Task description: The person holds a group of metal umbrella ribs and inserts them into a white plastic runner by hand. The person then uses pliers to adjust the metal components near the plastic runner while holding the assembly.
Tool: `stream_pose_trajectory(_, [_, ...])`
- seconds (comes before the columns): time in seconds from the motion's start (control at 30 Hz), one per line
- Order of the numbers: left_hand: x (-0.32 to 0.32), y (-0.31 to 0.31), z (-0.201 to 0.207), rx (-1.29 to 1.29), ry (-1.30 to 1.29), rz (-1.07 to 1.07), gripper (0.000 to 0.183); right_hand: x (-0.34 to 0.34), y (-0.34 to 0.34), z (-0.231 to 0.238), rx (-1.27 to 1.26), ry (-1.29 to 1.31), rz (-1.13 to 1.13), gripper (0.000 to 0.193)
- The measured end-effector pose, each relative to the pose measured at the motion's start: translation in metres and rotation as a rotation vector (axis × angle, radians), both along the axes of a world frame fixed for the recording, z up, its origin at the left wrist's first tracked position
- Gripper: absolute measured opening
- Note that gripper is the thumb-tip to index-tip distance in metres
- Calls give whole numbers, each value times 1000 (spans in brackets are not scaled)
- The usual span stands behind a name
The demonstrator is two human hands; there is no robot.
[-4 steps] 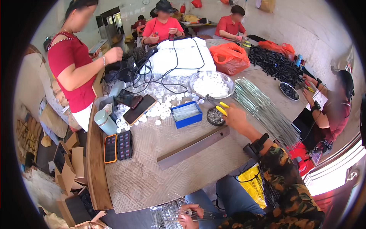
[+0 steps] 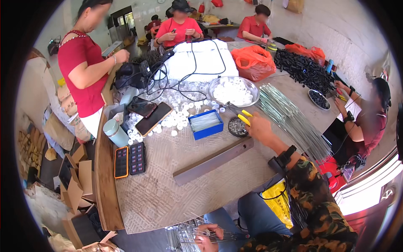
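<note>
My right hand (image 2: 261, 129), at the right of the table, is closed around pliers with yellow handles (image 2: 244, 117). Their dark jaws point up and left, toward the metal bowl. Just below the jaws stands a small round dish (image 2: 237, 127) of tiny shiny bits. Down at the lower edge, over my lap, my left hand (image 2: 208, 236) grips several thin metal rods (image 2: 181, 236); their far ends are partly hidden. A long flat metal bar (image 2: 213, 163) lies between me and the dish. Left of the dish is a blue box (image 2: 207, 134) of thin pale sticks.
A bundle of long metal rods (image 2: 289, 119) covers the right side. White plastic pieces fill a metal bowl (image 2: 252, 100) and spread beside phones (image 2: 154, 119), a bottle (image 2: 115, 133) and an open case (image 2: 137, 158). Black parts (image 2: 300, 71) are heaped far right. Several people sit or stand around.
The pliers have turned slightly in my right hand, and their jaws now show more plainly above the dish. The standing person's hand at left has lowered a little. My left hand stays put.
</note>
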State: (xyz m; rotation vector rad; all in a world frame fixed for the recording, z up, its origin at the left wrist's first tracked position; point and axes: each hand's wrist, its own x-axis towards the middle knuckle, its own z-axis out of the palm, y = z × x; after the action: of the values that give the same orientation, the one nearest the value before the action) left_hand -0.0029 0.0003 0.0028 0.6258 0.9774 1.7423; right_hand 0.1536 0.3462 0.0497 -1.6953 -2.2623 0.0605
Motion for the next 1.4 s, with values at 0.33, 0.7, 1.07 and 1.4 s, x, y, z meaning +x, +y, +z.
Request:
stream_pose_trajectory(0.33, [4,4,-1,33,26,23,49,-1,-1,2,5,-5,50,25])
stream_pose_trajectory(0.7, [13,7,13,159,75,-31,54,27,-119,52,-430,977,432,14])
stream_pose_trajectory(1.07, [40,-29,49,175,410,-122,52,10,-271,16,-527,1278,1018,15])
stream_pose_trajectory(1.4, [54,-50,58,138,481,-65,52,12,-293,20,-267,1255,1078,18])
